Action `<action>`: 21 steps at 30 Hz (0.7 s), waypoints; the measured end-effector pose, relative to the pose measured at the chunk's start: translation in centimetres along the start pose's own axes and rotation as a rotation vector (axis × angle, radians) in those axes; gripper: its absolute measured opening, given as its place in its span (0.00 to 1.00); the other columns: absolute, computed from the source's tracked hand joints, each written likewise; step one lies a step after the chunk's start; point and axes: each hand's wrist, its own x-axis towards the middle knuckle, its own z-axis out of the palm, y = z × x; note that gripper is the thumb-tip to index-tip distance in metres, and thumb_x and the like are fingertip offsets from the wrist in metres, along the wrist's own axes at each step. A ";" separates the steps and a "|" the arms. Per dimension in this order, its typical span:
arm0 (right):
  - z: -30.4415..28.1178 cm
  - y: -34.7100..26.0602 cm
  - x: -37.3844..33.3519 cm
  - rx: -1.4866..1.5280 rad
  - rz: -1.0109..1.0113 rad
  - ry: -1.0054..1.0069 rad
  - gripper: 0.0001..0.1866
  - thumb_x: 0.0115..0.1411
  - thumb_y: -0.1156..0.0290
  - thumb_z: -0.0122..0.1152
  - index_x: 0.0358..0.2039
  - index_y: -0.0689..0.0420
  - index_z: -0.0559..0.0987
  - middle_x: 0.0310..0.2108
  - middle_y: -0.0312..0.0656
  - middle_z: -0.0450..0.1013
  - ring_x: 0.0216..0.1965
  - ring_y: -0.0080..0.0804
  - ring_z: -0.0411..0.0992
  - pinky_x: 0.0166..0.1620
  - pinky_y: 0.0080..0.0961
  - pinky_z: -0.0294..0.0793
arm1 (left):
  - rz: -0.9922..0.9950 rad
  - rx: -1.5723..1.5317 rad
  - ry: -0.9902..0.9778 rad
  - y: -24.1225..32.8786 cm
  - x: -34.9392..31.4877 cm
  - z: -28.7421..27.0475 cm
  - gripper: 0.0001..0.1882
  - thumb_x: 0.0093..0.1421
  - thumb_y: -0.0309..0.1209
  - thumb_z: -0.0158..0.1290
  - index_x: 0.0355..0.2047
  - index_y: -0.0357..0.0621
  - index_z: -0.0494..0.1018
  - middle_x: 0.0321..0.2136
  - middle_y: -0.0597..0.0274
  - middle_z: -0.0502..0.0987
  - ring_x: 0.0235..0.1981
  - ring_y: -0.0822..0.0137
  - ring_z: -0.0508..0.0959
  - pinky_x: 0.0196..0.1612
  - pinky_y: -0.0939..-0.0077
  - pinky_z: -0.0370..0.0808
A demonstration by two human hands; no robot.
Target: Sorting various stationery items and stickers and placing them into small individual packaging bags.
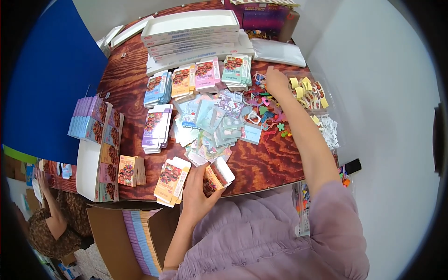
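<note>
Nearest, an open cardboard box (109, 240) below the surface's edge holds rows of thin coloured boxes. Just above, the left hand (198, 192) is clamped around a small orange carton (213, 181) at the surface's near edge; the carton leans, its long axis slanting up and rightward, its open white-flapped mouth at the upper right. Flattened orange cartons (170, 181) lie just left. The dark red wood-grain surface (275, 163) carries glossy packets (210, 116) mid-way. Farther, the right hand (276, 81) dips into colourful trinkets (267, 112); whether its fingers grip anything, I cannot tell. Beyond rise stacked white trays (191, 36); a blue partition (56, 70) stands left, a pale wall (382, 116) right.
</note>
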 end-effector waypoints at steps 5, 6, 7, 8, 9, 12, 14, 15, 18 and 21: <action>-7.5 0.6 -2.6 0.024 -0.149 0.199 0.08 0.54 0.74 0.55 0.35 0.62 0.77 0.36 0.53 0.78 0.39 0.50 0.77 0.43 0.47 0.75 | -0.017 0.020 0.031 -0.6 -0.4 -1.2 0.39 0.49 0.31 0.68 0.59 0.37 0.64 0.49 0.46 0.72 0.49 0.48 0.75 0.50 0.59 0.74; -9.3 1.1 -3.6 0.112 -0.146 0.130 0.08 0.54 0.71 0.58 0.32 0.61 0.79 0.36 0.54 0.78 0.40 0.52 0.77 0.43 0.45 0.76 | -0.021 0.015 0.030 -0.8 -0.5 -1.2 0.39 0.49 0.31 0.68 0.59 0.37 0.64 0.49 0.46 0.72 0.49 0.48 0.75 0.50 0.59 0.74; -11.4 1.5 -4.7 0.197 -0.137 0.064 0.08 0.54 0.69 0.61 0.30 0.61 0.81 0.36 0.54 0.79 0.40 0.54 0.77 0.43 0.43 0.77 | -0.031 -0.008 0.027 -0.9 -0.4 -1.1 0.39 0.49 0.31 0.68 0.59 0.37 0.64 0.49 0.46 0.72 0.49 0.48 0.75 0.50 0.60 0.74; -12.6 1.6 -5.8 0.318 -0.082 0.038 0.09 0.52 0.67 0.64 0.27 0.61 0.79 0.31 0.49 0.78 0.35 0.46 0.77 0.40 0.36 0.75 | -0.043 -0.030 0.027 -1.0 -0.4 -1.0 0.39 0.49 0.31 0.69 0.59 0.37 0.64 0.49 0.47 0.72 0.49 0.48 0.75 0.50 0.60 0.74; -13.2 1.6 -7.2 0.492 -0.078 -0.004 0.09 0.52 0.68 0.64 0.27 0.61 0.78 0.28 0.45 0.76 0.32 0.40 0.76 0.38 0.34 0.74 | -0.045 -0.035 0.026 -1.1 -0.4 -1.0 0.39 0.49 0.31 0.69 0.59 0.37 0.64 0.49 0.47 0.72 0.49 0.48 0.75 0.50 0.60 0.74; -12.8 2.2 -11.7 0.887 -0.011 -0.195 0.07 0.52 0.72 0.63 0.27 0.61 0.74 0.24 0.35 0.72 0.29 0.25 0.71 0.35 0.28 0.71 | -0.054 -0.068 -0.015 -1.1 -0.6 -0.6 0.39 0.49 0.32 0.69 0.60 0.37 0.64 0.50 0.47 0.72 0.50 0.48 0.75 0.50 0.60 0.74; -12.0 2.1 -15.1 1.019 0.165 -0.384 0.07 0.52 0.74 0.61 0.31 0.60 0.74 0.28 0.33 0.73 0.32 0.23 0.71 0.36 0.27 0.71 | -0.023 -0.028 -0.071 -1.2 -0.5 -0.3 0.39 0.49 0.33 0.68 0.60 0.38 0.64 0.51 0.47 0.72 0.52 0.49 0.74 0.52 0.60 0.73; -10.8 1.6 -16.8 0.954 0.087 -0.321 0.08 0.52 0.74 0.61 0.34 0.60 0.75 0.29 0.35 0.74 0.32 0.26 0.72 0.37 0.28 0.72 | -0.021 0.010 -0.073 -1.0 -0.6 -0.2 0.39 0.50 0.35 0.68 0.60 0.39 0.64 0.53 0.47 0.71 0.54 0.49 0.73 0.54 0.59 0.72; -5.9 0.7 -20.3 0.714 -0.106 -0.180 0.15 0.53 0.73 0.63 0.42 0.60 0.77 0.35 0.47 0.79 0.37 0.41 0.78 0.42 0.35 0.75 | -0.006 0.022 -0.081 -0.1 -0.5 -0.1 0.40 0.51 0.36 0.68 0.61 0.38 0.63 0.54 0.48 0.71 0.55 0.49 0.72 0.56 0.59 0.71; -2.4 -1.1 -22.2 0.517 -0.067 0.002 0.18 0.54 0.70 0.68 0.44 0.59 0.76 0.40 0.52 0.78 0.42 0.53 0.76 0.43 0.43 0.74 | 0.009 0.066 -0.097 0.2 -0.3 0.5 0.40 0.51 0.37 0.67 0.61 0.37 0.63 0.54 0.47 0.71 0.55 0.49 0.72 0.56 0.59 0.71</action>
